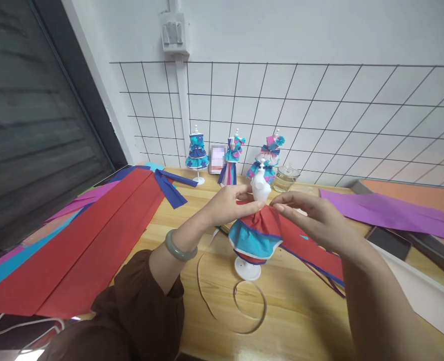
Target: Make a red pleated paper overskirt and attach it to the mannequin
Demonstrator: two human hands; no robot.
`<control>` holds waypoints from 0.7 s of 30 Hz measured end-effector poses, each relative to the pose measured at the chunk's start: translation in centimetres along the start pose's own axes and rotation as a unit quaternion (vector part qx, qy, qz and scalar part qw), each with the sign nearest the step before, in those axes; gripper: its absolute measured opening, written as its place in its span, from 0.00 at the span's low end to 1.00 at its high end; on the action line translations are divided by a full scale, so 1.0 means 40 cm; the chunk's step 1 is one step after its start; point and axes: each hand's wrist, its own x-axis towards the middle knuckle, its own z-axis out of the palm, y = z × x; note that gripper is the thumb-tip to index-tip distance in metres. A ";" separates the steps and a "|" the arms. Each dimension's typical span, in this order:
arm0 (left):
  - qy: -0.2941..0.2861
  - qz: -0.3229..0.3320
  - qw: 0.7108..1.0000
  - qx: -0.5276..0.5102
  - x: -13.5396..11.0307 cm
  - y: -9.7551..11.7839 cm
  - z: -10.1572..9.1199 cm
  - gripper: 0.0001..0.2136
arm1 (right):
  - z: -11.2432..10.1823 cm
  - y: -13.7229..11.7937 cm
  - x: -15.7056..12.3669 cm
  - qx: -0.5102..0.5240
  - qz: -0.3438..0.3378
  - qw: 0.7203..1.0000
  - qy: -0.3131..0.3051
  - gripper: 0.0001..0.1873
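Note:
A small white mannequin (261, 187) on a round white stand (247, 268) rises from the wooden table (304, 311). It wears a skirt of red and teal paper (257, 235) edged in blue. My left hand (231, 203), a green bangle on its wrist, pinches the red paper at the mannequin's waist. From the right, my right hand (312, 215) presses its fingertips onto the same waist, fingers close together. A red paper strip trails from the skirt under my right hand.
Three dressed mannequins (197, 153) (232, 159) (269, 155) and a glass jar (285, 179) stand by the wire grid wall. Red and blue paper sheets (94, 235) lie left, purple paper (387, 210) and a dark phone (389, 242) right. A thin paper ring (249, 301) curls by the stand.

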 end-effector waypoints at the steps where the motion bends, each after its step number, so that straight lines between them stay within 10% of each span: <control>1: -0.009 0.005 1.000 0.004 -0.001 -0.001 0.003 0.14 | 0.001 0.006 0.004 0.019 0.018 0.999 -0.035 0.15; 21: -0.075 0.063 0.990 0.098 -0.004 0.007 0.012 0.18 | 0.012 0.027 0.004 0.067 0.087 0.983 -0.149 0.18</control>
